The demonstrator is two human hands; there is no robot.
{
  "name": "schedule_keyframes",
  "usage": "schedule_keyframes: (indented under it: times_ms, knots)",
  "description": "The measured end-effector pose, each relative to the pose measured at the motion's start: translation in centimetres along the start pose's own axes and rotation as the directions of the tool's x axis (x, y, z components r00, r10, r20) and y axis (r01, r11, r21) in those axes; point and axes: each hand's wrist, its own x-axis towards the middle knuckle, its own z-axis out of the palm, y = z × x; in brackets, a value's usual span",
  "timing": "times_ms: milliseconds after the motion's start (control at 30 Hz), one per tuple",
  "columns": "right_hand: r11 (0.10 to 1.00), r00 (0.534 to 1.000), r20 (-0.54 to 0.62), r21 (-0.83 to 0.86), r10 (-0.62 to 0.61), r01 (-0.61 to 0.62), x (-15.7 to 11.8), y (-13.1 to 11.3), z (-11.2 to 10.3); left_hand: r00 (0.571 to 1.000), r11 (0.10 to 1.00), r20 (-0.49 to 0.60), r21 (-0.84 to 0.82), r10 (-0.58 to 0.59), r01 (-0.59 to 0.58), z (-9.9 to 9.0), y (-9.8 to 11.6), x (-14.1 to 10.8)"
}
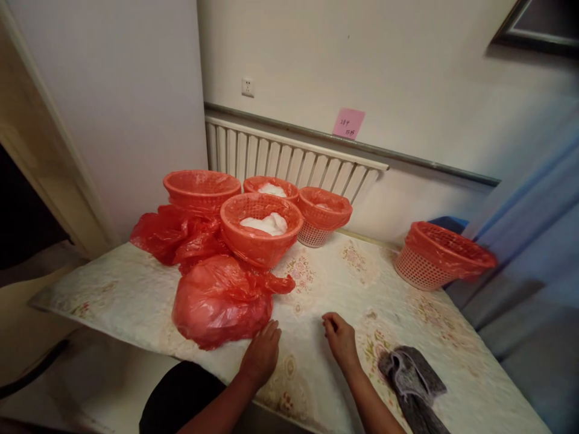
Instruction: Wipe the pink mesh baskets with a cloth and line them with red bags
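Bulging red plastic bag (221, 307) sits just ahead-left of our left hand (263, 354), fingers extended, likely bracing its side; our right hand (341, 340), loosely half-curled, grips nothing, probably idle

Domestic-looking interior, exact use unclear: white radiator (289, 160), wall socket (248, 87), blue curtain (534, 241), dark frame (534, 43), pink handwritten note (348, 123), floral-covered surface (332, 274).

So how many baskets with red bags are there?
5: left basket, front basket, back basket behind it, middle basket just right of those, and far-right basket. Others could be hidden behind them.
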Motion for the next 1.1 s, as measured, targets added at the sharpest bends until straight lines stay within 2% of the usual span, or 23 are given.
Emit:
schedule_keyframes:
  times_ms: [167, 267, 333, 400, 467, 533, 600, 667, 767, 867, 967, 1100]
  knots:
    - [0.996, 0.996, -0.053, 0.046, -0.074, 0.077, 6.0, -6.0, 0.8, 1.0, 1.0, -0.014, 0.02, 0.007, -0.007, -0.1, 0.1, 0.0]
    - [0.95, 0.936, -0.166, -0.027, -0.311, 0.311, 9.3, -10.6, 1.6, 1.0, 0.999, -0.01, 0.039, 0.015, -0.014, -0.2, 0.1, 0.0]
    - [0.89, 0.885, -0.1, -0.077, -0.455, 0.449, 11.2, -13.4, 2.4, 1.0, 0.999, 0.0, 0.049, 0.011, -0.011, -0.2, 0.2, 0.0]
    - [0.822, 0.841, 0.035, -0.189, -0.54, 0.537, 13.0, -15.5, 3.4, 1.0, 0.999, 0.007, 0.053, 0.005, -0.005, -0.2, 0.1, -0.1]
    - [0.756, 0.822, 0.195, -0.324, -0.535, 0.569, 14.5, -16.7, 4.6, 1.0, 0.999, 0.007, 0.048, -0.003, 0.003, -0.1, 0.1, -0.1]
    - [0.717, 0.835, 0.284, -0.427, -0.472, 0.55, 15.7, -17.3, 5.7, 1.0, 0.999, 0.002, 0.037, -0.009, 0.009, 0.0, 0.0, -0.2]
    - [0.719, 0.869, 0.267, -0.489, -0.416, 0.494, 16.4, -17.4, 6.5, 1.0, 1.0, -0.004, 0.022, -0.008, 0.009, 0.0, -0.1, -0.2]
    - [0.739, 0.9, 0.189, -0.518, -0.392, 0.43, 16.4, -17.2, 6.6, 1.0, 1.0, -0.002, 0.003, -0.012, 0.012, -0.1, -0.1, -0.2]
    - [0.762, 0.922, 0.083, -0.538, -0.378, 0.36, 15.5, -16.5, 5.0, 0.999, 0.999, 0.015, -0.02, -0.037, 0.037, -0.2, 0.0, -0.2]
    - [0.788, 0.919, -0.025, -0.523, -0.394, 0.324, 13.7, -15.0, 1.6, 0.998, 0.998, 0.023, -0.033, -0.054, 0.054, -0.3, 0.1, -0.2]
    - [0.813, 0.878, -0.158, -0.479, -0.452, 0.332, 11.1, -12.7, -2.7, 0.998, 0.997, 0.023, -0.049, -0.059, 0.06, -0.3, 0.2, -0.1]
    - [0.771, 0.816, -0.209, -0.512, -0.539, 0.378, 6.2, -9.6, -8.1, 0.997, 0.993, 0.036, -0.094, -0.067, 0.07, -0.6, 0.3, 0.0]
